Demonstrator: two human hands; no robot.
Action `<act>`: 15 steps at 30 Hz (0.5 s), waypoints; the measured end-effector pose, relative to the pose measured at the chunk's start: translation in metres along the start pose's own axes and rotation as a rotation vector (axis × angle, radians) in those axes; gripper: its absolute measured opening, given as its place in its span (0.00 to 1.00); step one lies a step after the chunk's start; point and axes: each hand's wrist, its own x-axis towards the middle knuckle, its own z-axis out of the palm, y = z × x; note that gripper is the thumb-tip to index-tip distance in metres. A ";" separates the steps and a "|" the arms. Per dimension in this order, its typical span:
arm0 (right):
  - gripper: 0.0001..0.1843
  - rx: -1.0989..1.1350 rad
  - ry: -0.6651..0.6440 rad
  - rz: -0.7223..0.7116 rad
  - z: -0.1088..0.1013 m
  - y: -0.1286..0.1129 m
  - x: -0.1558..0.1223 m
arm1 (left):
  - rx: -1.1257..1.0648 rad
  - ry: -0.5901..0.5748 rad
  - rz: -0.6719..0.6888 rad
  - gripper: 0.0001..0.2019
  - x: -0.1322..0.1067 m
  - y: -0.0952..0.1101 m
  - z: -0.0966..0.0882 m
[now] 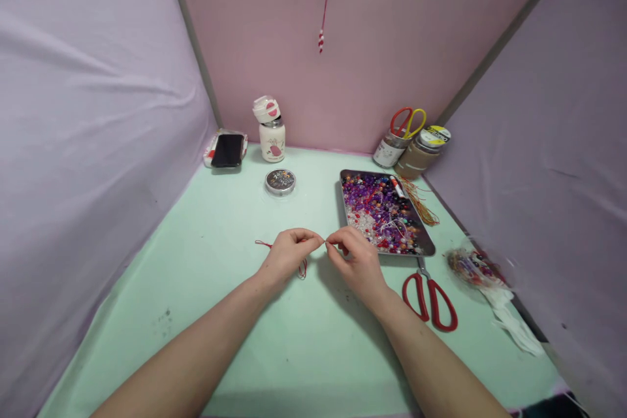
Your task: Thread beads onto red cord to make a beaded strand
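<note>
My left hand (292,250) is closed in a pinch above the middle of the table. A thin red cord (302,269) loops out beneath it, and one end shows past its back edge. Facing it, my right hand (356,255) also pinches, its fingertips almost meeting those of the left. What sits between the right fingertips is too small to make out. Just beyond the right hand lies a dark tray (428,248) of mixed beads (375,206), mostly purple, with clear, red and black ones.
Red-handled scissors (434,304) lie right of my right forearm, blades partly under the tray. Farther right are a clear bag (477,268) and white tissue (514,320). At the back stand jars (389,150), a bottle (272,142), a round tin (281,181) and a phone (228,151).
</note>
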 end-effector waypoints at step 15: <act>0.05 -0.028 -0.027 0.033 0.002 0.002 -0.002 | -0.014 -0.001 0.018 0.11 -0.001 0.001 0.002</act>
